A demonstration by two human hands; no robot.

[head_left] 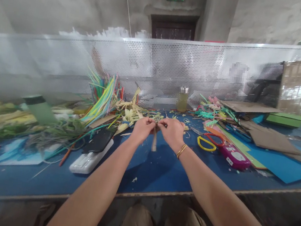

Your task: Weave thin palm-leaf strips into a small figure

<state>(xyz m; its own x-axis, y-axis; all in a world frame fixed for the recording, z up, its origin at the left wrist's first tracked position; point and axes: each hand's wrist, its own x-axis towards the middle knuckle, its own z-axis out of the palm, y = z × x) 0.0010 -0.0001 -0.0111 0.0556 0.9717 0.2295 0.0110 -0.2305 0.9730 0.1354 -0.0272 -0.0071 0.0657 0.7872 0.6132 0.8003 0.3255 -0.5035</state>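
Observation:
My left hand [145, 127] and my right hand [172, 131] meet over the middle of the blue table, fingertips pinched together. Between them they grip a narrow pale tan strip [154, 143] that hangs down toward me; whether it is husk or paper I cannot make out. Its upper end is hidden by my fingers. Just beyond my left hand lies a heap of pale yellow-green dried husk pieces [132, 113]. To the right of my right hand rest scissors [207, 144] with yellow and orange handles.
Left are a black phone [99, 140] on a white power strip [91, 159], a green bottle [40, 109] and colourful stems [103, 98]. At right lie a magenta box-shaped device [235, 156], blue paper [287, 163] and cardboard [271, 138]. Behind stand a jar [182, 100] and a perforated metal screen [157, 65].

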